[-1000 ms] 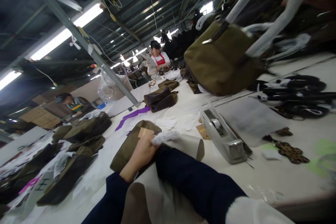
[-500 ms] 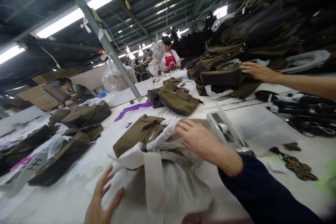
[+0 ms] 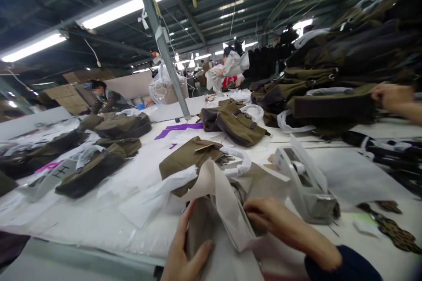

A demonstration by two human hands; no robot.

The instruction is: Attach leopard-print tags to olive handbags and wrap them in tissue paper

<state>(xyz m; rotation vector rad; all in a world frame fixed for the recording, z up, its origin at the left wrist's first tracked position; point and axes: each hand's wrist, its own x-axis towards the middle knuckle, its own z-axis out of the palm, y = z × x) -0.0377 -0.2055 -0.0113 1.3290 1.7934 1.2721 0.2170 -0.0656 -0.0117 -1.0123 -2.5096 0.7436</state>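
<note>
Now, left hand (image 3: 184,248): I have it cupped around the left side of the pale cloth bag (image 3: 227,232), near centre; whether it pinches, I cannot tell.
Right hand (image 3: 275,217): fingers curled, grasping the right edge, seemingly steadying loose fabric.
Olive bag (image 3: 181,164): just beyond.
Table (image 3: 89,226): white, cluttered.
Room: strip lights (image 3: 133,7) overhead.

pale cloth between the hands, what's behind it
Behind the pale cloth, an olive bag and a white-wrapped handle show; whatever the cloth covers there cannot be seen.
</note>
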